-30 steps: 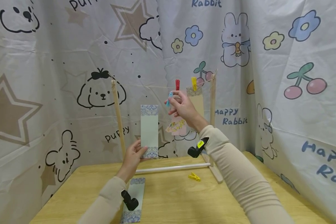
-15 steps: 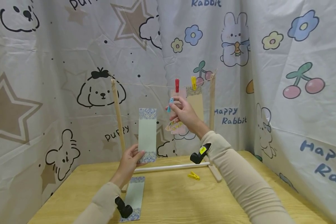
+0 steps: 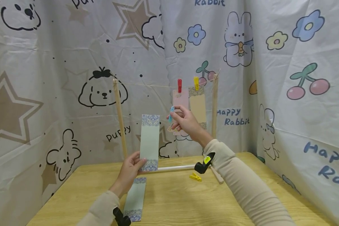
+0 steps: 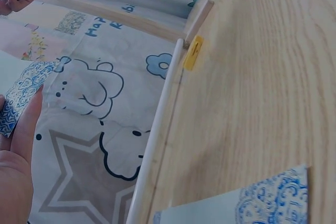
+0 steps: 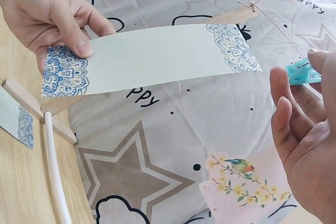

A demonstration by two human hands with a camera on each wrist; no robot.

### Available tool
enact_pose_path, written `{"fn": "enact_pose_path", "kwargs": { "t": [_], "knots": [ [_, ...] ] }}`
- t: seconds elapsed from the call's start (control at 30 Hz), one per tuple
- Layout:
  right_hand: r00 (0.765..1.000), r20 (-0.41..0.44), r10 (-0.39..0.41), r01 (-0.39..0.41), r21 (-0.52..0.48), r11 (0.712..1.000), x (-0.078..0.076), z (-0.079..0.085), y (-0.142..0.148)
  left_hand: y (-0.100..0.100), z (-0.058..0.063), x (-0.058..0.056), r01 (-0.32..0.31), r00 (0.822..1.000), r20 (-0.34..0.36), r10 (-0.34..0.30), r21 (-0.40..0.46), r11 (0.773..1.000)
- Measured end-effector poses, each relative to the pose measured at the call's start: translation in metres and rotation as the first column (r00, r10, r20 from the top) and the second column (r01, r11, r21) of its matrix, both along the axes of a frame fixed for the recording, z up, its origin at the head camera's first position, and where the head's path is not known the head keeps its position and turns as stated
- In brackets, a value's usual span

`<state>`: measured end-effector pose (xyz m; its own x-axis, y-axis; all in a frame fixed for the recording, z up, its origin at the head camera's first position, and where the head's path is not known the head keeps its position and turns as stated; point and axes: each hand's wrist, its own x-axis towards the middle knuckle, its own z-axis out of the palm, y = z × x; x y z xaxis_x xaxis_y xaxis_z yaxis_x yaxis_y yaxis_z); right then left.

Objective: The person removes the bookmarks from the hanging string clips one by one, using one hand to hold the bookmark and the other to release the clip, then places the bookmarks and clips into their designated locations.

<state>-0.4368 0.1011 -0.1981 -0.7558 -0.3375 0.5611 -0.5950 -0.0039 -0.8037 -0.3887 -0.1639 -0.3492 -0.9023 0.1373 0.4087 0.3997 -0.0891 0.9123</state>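
Observation:
A pale green paper card (image 3: 149, 141) with blue lace-patterned ends stands upright in my left hand (image 3: 129, 171), which pinches its lower left corner between thumb and fingers. To its right, my right hand (image 3: 186, 123) holds a light blue clothespin (image 5: 303, 72) by thumb and fingers, apart from the card. Behind that hand a pink card (image 3: 180, 97) hangs from a string (image 3: 149, 85) under a red clothespin (image 3: 179, 85). Beside it hangs a tan card (image 3: 197, 106) under a yellow clothespin (image 3: 196, 83). The string's left stretch runs above the green card.
Two wooden posts (image 3: 119, 116) carry the string, with a white rod (image 3: 176, 168) low between them. On the table (image 3: 169, 201) lie a second pale green card (image 3: 135, 197) and a loose yellow clothespin (image 3: 195, 177). Printed curtains (image 3: 147, 53) enclose the table's back and sides.
Both hands have come down a little, away from the string, the left with the green card and the right with the blue clothespin. Each still holds its thing.

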Motion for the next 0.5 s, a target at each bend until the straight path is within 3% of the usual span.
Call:
{"fn": "enact_pose_path", "kwargs": {
  "t": [0.5],
  "knots": [
    [0.999, 0.021, 0.025, -0.025, 0.002, 1.0, -0.002, -0.02, 0.002, -0.01, -0.014, 0.008, -0.026, 1.0, 0.008, 0.026, 0.013, 1.0]
  ]
}}
